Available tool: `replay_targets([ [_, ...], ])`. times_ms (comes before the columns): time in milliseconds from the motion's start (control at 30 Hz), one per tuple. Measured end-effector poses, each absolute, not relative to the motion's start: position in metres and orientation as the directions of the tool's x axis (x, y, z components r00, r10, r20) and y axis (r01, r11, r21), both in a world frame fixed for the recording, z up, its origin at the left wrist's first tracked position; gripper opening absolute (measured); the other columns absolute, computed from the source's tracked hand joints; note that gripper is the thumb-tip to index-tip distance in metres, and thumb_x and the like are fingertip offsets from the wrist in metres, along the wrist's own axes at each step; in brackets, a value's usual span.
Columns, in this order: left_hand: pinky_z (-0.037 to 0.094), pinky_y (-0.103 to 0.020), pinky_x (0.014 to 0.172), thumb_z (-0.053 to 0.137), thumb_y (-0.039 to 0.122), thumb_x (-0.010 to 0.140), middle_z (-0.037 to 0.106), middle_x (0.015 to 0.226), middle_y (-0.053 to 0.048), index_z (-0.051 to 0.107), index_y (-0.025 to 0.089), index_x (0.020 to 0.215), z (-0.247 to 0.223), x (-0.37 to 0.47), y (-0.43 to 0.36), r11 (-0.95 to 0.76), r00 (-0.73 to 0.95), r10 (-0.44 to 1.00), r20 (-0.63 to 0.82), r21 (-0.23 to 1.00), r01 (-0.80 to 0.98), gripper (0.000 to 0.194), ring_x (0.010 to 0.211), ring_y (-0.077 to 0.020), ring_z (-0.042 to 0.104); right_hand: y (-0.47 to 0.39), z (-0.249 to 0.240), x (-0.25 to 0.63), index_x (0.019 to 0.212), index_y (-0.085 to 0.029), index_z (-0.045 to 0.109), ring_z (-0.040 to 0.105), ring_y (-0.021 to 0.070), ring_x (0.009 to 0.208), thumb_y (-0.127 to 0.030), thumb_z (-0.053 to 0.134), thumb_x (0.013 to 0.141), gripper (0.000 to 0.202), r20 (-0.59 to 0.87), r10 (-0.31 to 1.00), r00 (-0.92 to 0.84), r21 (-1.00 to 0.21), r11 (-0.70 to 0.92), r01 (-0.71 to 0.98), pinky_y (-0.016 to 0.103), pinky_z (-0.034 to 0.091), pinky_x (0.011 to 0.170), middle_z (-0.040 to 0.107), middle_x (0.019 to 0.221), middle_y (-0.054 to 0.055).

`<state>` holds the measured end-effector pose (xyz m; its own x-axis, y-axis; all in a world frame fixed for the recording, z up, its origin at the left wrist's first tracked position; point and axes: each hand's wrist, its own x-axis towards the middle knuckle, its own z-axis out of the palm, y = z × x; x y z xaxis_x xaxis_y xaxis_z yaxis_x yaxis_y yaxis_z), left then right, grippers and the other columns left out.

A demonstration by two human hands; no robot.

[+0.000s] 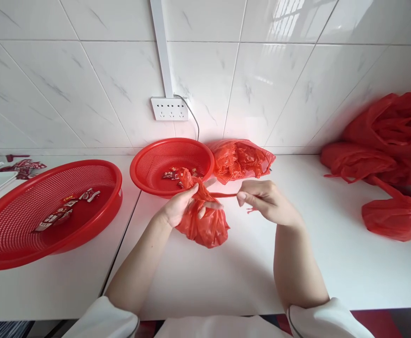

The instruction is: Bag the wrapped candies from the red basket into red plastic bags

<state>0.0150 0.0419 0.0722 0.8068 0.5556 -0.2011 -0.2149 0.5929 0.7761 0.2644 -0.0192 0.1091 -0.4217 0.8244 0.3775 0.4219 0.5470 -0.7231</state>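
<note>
A filled red plastic bag (208, 227) hangs just above or rests on the white table in front of me; I cannot tell which. My left hand (184, 204) is closed around its gathered neck, with some fingers showing through the red film. To the right, my right hand (267, 199) pinches a thin red strand stretched taut from the bag's neck. A short torn-looking end dangles below that fist. What the bag contains is hidden. Just behind it, a round red basket (149, 171) holds a few small wrapped packets (172, 173).
At the left stands a larger red basket (115, 199) with several packets (59, 213). A red bag stuffed with more bags (242, 159) lies against the wall. More red bags (395, 218) are piled at the right. A power strip (170, 109) is fixed to the tiled wall.
</note>
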Motion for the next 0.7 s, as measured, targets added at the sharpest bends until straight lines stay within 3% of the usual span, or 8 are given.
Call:
replay_targets([
  [133,0.045,-0.021,0.067,0.044,0.041,0.095,0.066,0.076,-0.004,0.05,0.027,0.136,0.076,0.02,0.037,0.563,0.726,0.679,-0.109,0.711,-0.421,0.044,0.06,-0.0091,0.054,-0.029,0.112,0.257,0.074,-0.021,0.067,0.053,0.0141,0.061,-0.03,0.048,0.094,0.029,0.212,0.694,-0.688,-0.718,0.588,0.372,0.028,0.045,0.061,0.062,0.068,0.003],
  [267,0.045,-0.023,0.066,0.047,0.041,0.094,0.063,0.08,-0.004,0.055,0.025,0.129,0.081,0.019,0.032,0.483,0.655,0.751,-0.077,0.74,-0.467,0.039,0.063,-0.0109,0.057,-0.025,0.107,0.255,0.079,-0.021,0.068,0.055,0.0106,0.053,-0.035,0.05,0.092,0.027,0.015,0.729,-0.684,-0.766,0.448,0.461,0.025,0.043,0.05,0.064,0.077,0.003],
  [333,0.045,-0.024,0.063,0.045,0.045,0.093,0.061,0.075,-0.003,0.054,0.024,0.129,0.083,0.018,0.03,0.404,0.639,0.768,-0.045,0.808,-0.429,0.042,0.061,-0.0126,0.058,-0.021,0.105,0.254,0.082,-0.021,0.067,0.059,0.0129,0.061,-0.038,0.057,0.088,0.021,0.07,0.786,-0.614,-0.761,0.44,0.477,0.026,0.047,0.056,0.065,0.082,0.003],
  [433,0.044,-0.026,0.06,0.038,0.05,0.095,0.058,0.067,-0.002,0.049,0.023,0.133,0.086,0.019,0.025,0.276,0.674,0.739,0.024,0.901,-0.335,0.049,0.056,-0.0134,0.055,-0.014,0.103,0.246,0.101,-0.023,0.063,0.062,0.0194,0.09,-0.035,0.059,0.087,0.018,0.298,0.872,-0.388,-0.759,0.463,0.457,0.034,0.05,0.083,0.066,0.099,0.005],
  [533,0.045,-0.028,0.065,0.034,0.049,0.096,0.056,0.063,0.0,0.046,0.022,0.136,0.089,0.021,0.019,0.151,0.721,0.69,0.068,0.96,-0.235,0.05,0.053,-0.0125,0.053,-0.007,0.096,0.231,0.132,-0.027,0.047,0.055,0.0225,0.115,-0.025,0.057,0.087,0.046,0.39,0.829,-0.401,-0.789,0.525,0.319,0.041,0.045,0.097,0.058,0.126,0.006],
  [600,0.046,-0.03,0.069,0.035,0.047,0.097,0.056,0.063,0.0,0.045,0.022,0.137,0.092,0.02,0.016,0.085,0.74,0.669,0.073,0.981,-0.174,0.049,0.055,-0.0128,0.054,-0.003,0.09,0.223,0.141,-0.028,0.037,0.057,0.022,0.113,-0.02,0.054,0.086,0.057,0.39,0.777,-0.495,-0.817,0.539,0.203,0.042,0.048,0.095,0.061,0.121,0.006],
  [700,0.048,-0.031,0.066,0.036,0.045,0.097,0.057,0.067,0.0,0.047,0.022,0.136,0.095,0.015,0.015,0.035,0.73,0.684,0.01,0.998,-0.047,0.047,0.058,-0.0143,0.056,0.0,0.084,0.218,0.141,-0.027,0.038,0.063,0.0197,0.098,-0.017,0.05,0.088,0.055,0.379,0.772,-0.51,-0.829,0.529,0.184,0.04,0.049,0.091,0.067,0.098,0.003],
])
